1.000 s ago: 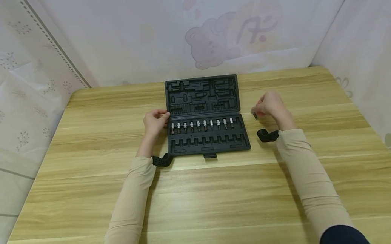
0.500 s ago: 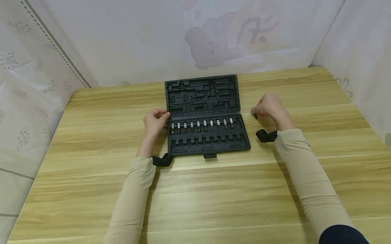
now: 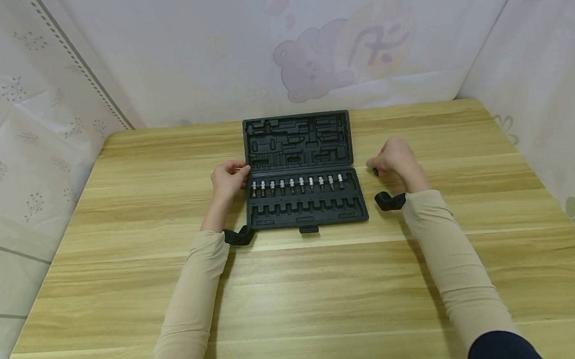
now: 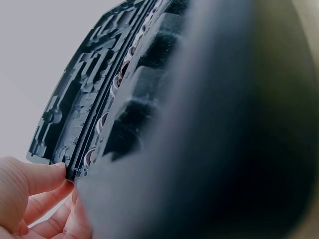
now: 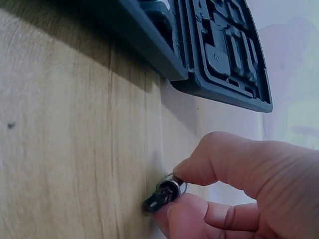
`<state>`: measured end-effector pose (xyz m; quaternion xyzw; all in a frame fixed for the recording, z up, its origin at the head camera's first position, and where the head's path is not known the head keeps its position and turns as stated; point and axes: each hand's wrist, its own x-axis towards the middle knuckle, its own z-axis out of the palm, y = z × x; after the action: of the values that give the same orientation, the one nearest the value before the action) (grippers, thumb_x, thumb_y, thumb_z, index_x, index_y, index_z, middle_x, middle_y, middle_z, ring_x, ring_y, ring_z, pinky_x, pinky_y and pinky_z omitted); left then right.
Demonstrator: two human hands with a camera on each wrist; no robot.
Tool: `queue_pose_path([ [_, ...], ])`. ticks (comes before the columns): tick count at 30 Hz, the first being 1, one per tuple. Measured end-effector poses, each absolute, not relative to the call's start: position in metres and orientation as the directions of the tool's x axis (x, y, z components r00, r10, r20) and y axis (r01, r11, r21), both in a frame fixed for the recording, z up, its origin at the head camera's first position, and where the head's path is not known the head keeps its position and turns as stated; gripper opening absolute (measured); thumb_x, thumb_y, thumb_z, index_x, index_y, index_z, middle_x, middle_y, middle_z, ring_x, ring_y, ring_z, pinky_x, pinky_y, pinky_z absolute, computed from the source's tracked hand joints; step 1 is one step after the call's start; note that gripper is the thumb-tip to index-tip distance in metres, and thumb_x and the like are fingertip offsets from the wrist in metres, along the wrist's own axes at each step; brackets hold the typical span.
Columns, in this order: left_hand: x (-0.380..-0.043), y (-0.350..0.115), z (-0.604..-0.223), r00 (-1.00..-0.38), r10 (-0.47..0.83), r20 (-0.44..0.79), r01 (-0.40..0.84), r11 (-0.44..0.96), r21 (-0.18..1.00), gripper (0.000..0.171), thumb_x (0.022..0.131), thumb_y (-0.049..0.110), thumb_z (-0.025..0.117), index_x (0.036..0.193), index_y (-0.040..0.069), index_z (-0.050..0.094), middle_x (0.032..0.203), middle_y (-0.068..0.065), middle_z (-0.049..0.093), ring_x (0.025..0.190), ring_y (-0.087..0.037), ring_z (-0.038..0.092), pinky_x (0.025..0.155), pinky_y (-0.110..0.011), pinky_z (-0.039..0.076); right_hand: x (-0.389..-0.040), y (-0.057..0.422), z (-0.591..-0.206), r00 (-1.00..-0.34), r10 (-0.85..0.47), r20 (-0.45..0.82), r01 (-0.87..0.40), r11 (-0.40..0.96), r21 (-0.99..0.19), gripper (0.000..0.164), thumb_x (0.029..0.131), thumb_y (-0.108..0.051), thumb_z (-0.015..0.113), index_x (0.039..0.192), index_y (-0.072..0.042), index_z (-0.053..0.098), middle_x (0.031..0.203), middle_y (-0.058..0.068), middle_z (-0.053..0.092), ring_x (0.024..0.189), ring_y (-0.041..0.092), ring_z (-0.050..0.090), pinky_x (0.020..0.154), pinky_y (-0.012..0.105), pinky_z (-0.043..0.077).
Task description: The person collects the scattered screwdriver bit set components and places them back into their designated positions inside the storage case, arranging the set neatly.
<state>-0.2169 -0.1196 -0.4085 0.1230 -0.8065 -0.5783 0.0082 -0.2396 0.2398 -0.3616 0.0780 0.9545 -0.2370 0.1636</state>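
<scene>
A black plastic socket case [image 3: 307,221] lies open on the wooden table, its lid [image 3: 297,141] folded back. Along the upper row of its base sit several bit sockets [image 3: 301,182] with silver collars and dark tips. At the case's left side near the hinge, my left hand [image 3: 226,181] grips the edge, thumb [image 4: 47,177] on top and fingers lower down. To the right of the case, my right hand [image 3: 397,156] pinches another bit socket [image 5: 167,191] between thumb and fingers. Its dark tip points away from the fingers, close over the tabletop.
The case's front latch [image 3: 309,229] sticks out toward me. Black wrist cameras [image 3: 240,236] sit at both wrists. A pale patterned curtain [image 3: 209,57] rises behind the wooden table [image 3: 296,301] and at both sides.
My right hand, with the bit socket between its fingers, has shifted slightly left toward the case. The left hand and the case stay where they were.
</scene>
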Motion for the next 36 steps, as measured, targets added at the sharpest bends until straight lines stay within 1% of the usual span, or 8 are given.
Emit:
queue_pose_path([
  [8,-0.216,-0.119,-0.407,-0.970,-0.213,-0.117,-0.180,0.311,0.933,0.019,0.089,0.011,0.065,0.102,-0.002,0.067,0.085,-0.016,0.065,0.055,-0.009,0.056,0.055,-0.020,0.050,-0.238,0.238,-0.360,-0.935,0.052,-0.350,0.209,0.879,-0.428,0.035,0.083,-0.026,0.066,0.054,-0.005,0.064,0.051,0.005,0.060,0.069,0.025,0.059,0.078,0.043,0.045],
  [11,-0.217,-0.119,-0.408,-0.970,-0.214,-0.116,-0.179,0.306,0.935,0.019,0.089,0.011,0.065,0.102,-0.003,0.067,0.086,-0.016,0.066,0.055,-0.008,0.056,0.054,-0.020,0.050,-0.237,0.238,-0.360,-0.939,0.034,-0.341,0.193,0.875,-0.443,0.035,0.083,-0.026,0.066,0.054,-0.005,0.065,0.051,0.005,0.060,0.068,0.024,0.059,0.079,0.043,0.044],
  [14,-0.217,-0.119,-0.409,-0.970,-0.215,-0.116,-0.179,0.302,0.937,0.019,0.089,0.011,0.065,0.102,-0.002,0.067,0.087,-0.017,0.066,0.055,-0.008,0.056,0.054,-0.020,0.050,-0.235,0.237,-0.358,-0.940,0.015,-0.341,0.182,0.867,-0.464,0.034,0.083,-0.026,0.065,0.055,-0.005,0.066,0.051,0.005,0.061,0.065,0.022,0.058,0.072,0.038,0.044],
  [19,-0.217,-0.120,-0.409,-0.971,-0.210,-0.112,-0.174,0.305,0.936,0.019,0.089,0.011,0.065,0.102,-0.002,0.067,0.086,-0.017,0.066,0.055,-0.008,0.056,0.055,-0.021,0.051,-0.232,0.229,-0.352,-0.928,0.003,-0.372,0.198,0.850,-0.488,0.030,0.083,-0.025,0.065,0.065,-0.002,0.069,0.054,0.003,0.063,0.063,0.019,0.061,0.059,0.030,0.041],
  [24,-0.218,-0.120,-0.409,-0.971,-0.209,-0.115,-0.176,0.302,0.937,0.019,0.089,0.012,0.065,0.102,-0.002,0.067,0.086,-0.016,0.066,0.055,-0.008,0.056,0.055,-0.021,0.051,-0.229,0.219,-0.346,-0.916,-0.016,-0.401,0.205,0.841,-0.500,0.030,0.085,-0.026,0.066,0.079,0.003,0.070,0.055,0.001,0.063,0.061,0.016,0.063,0.059,0.029,0.043],
  [27,-0.218,-0.120,-0.409,-0.971,-0.210,-0.115,-0.177,0.302,0.937,0.020,0.089,0.012,0.065,0.102,-0.002,0.067,0.086,-0.016,0.065,0.055,-0.008,0.056,0.055,-0.021,0.051,-0.227,0.213,-0.346,-0.913,-0.033,-0.406,0.201,0.831,-0.520,0.030,0.085,-0.024,0.067,0.083,0.005,0.070,0.056,0.002,0.064,0.058,0.015,0.063,0.058,0.028,0.044],
  [31,-0.218,-0.120,-0.409,-0.971,-0.210,-0.116,-0.177,0.301,0.937,0.019,0.089,0.012,0.065,0.102,-0.002,0.067,0.083,-0.014,0.064,0.055,-0.008,0.056,0.055,-0.021,0.051,-0.224,0.206,-0.347,-0.912,-0.039,-0.407,0.201,0.824,-0.529,0.026,0.084,-0.020,0.067,0.071,0.002,0.070,0.053,0.002,0.063,0.054,0.013,0.060,0.053,0.026,0.042],
  [36,-0.218,-0.120,-0.410,-0.971,-0.207,-0.120,-0.178,0.288,0.941,0.019,0.089,0.012,0.065,0.102,-0.002,0.067,0.082,-0.013,0.063,0.055,-0.008,0.056,0.055,-0.021,0.051,-0.225,0.201,-0.351,-0.909,-0.031,-0.416,0.207,0.831,-0.516,0.030,0.083,-0.019,0.066,0.058,-0.003,0.066,0.051,0.002,0.060,0.050,0.013,0.054,0.049,0.025,0.040],
])
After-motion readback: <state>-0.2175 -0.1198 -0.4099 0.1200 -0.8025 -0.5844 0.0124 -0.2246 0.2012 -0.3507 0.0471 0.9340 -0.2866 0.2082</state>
